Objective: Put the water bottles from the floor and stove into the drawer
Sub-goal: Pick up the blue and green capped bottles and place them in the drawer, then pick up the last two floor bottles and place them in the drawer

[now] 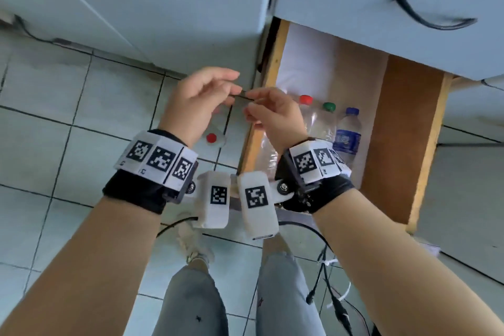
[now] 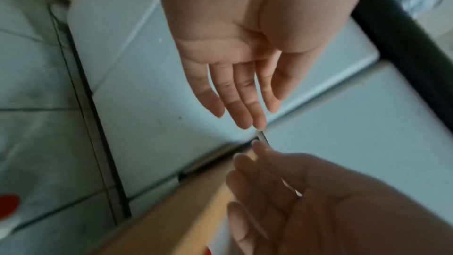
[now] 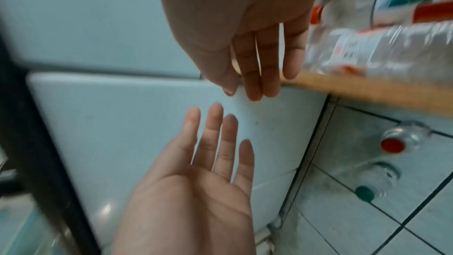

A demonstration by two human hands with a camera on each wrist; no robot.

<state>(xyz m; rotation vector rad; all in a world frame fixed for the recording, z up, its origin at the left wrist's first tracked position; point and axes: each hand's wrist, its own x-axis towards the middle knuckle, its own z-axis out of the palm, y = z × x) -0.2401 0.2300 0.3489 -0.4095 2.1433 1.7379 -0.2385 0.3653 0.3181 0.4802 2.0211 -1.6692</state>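
Note:
The drawer [image 1: 426, 142] stands pulled out at floor level. In it lie a red-capped bottle [image 1: 306, 101], a green-capped one [image 1: 329, 108] and a blue-labelled one [image 1: 347, 136]; they show blurred in the right wrist view [image 3: 372, 49]. On the tiled floor left of the drawer stand a red-capped bottle [image 1: 212, 138] [image 3: 392, 145] and a green-capped bottle [image 3: 365, 193], the latter hidden in the head view. My left hand [image 1: 218, 90] [image 2: 245, 104] and right hand [image 1: 261, 108] [image 3: 257, 77] hover fingertip to fingertip above the drawer's left rim, fingers relaxed, holding nothing.
Pale blue cabinet doors [image 1: 163, 8] rise behind the hands. A closed drawer with a black handle [image 1: 433, 19] overhangs the open one. Loose cables [image 1: 332, 297] lie on the tiles at the right, beside my legs [image 1: 196, 303].

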